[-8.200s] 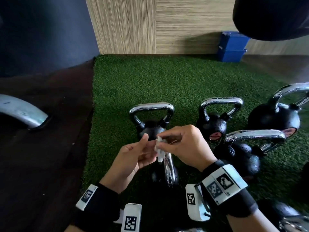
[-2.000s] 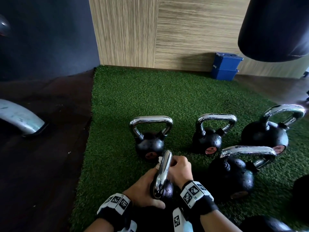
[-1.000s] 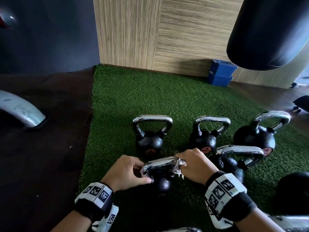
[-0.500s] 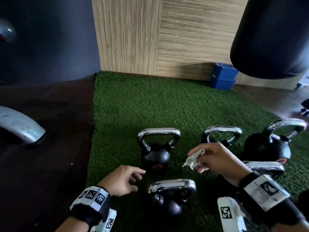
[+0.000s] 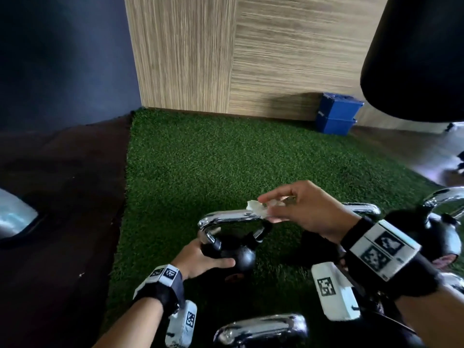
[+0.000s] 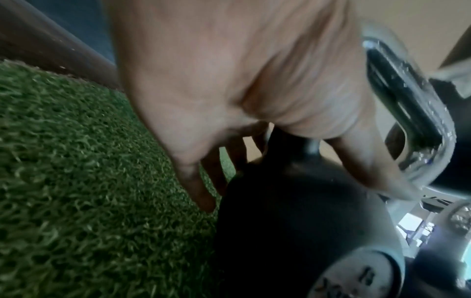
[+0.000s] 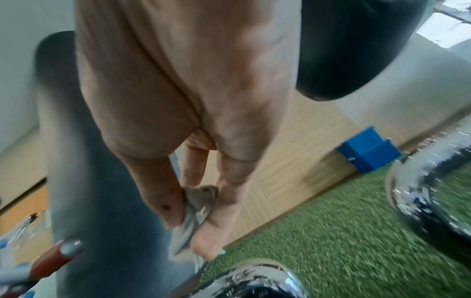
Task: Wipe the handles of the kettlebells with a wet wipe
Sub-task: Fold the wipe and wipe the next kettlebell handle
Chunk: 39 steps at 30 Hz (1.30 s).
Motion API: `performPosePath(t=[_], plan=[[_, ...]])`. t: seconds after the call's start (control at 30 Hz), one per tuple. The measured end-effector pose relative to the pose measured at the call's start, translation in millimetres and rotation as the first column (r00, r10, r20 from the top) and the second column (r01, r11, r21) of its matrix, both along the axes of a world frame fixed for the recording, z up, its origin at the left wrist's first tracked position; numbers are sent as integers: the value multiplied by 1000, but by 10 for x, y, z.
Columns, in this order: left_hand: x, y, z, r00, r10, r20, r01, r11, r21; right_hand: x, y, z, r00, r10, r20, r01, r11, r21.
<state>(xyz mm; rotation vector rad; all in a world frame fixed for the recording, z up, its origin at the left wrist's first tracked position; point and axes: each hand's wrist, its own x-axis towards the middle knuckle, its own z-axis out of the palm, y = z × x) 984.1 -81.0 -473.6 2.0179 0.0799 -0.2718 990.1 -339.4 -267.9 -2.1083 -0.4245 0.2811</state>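
Note:
A black kettlebell (image 5: 242,257) with a chrome handle (image 5: 231,217) stands on the green turf (image 5: 200,167). My left hand (image 5: 216,257) grips its round body from the left, thumb on the near side. In the left wrist view the fingers (image 6: 198,191) and thumb span the black kettlebell ball (image 6: 293,231) below its chrome handle (image 6: 407,100). My right hand (image 5: 271,209) pinches a crumpled white wet wipe (image 5: 256,209) against the right end of that handle. The right wrist view shows the wipe (image 7: 196,211) held between thumb and fingers just above the chrome bar (image 7: 249,282).
Another kettlebell's chrome handle (image 5: 261,327) lies close below my hands. More kettlebells (image 5: 439,227) stand to the right, one partly hidden behind my right hand. Blue boxes (image 5: 336,114) sit by the wooden wall. A black punching bag (image 5: 414,59) hangs at the upper right. Dark flooring (image 5: 62,197) lies left.
My left hand, free half a second ago, now grips the far-left kettlebell's body. My right hand has brought the wipe down from the air onto that kettlebell's handle.

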Motion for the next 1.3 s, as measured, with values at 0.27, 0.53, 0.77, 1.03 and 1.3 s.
performPosePath(t=[0.27, 0.53, 0.77, 1.03, 1.3], plan=[[82, -19, -214, 998, 1, 66, 8, 991, -134, 71, 261, -72, 928, 137, 346, -29, 953, -301], [57, -31, -221, 997, 27, 67, -15, 986, -167, 0, 533, -265, 823, 180, 538, 66, 911, -406], [21, -54, -156, 998, 1, 63, 7, 990, -139, -83, 662, -376, 747, 433, 504, -21, 774, -633], [-15, -86, -142, 997, 17, 81, -8, 994, -110, -11, 481, -481, 785, 315, 534, 106, 780, -616], [-60, -117, -120, 995, -5, 103, 18, 991, -129, 81, 196, -523, 864, 90, 496, 208, 832, -514]])
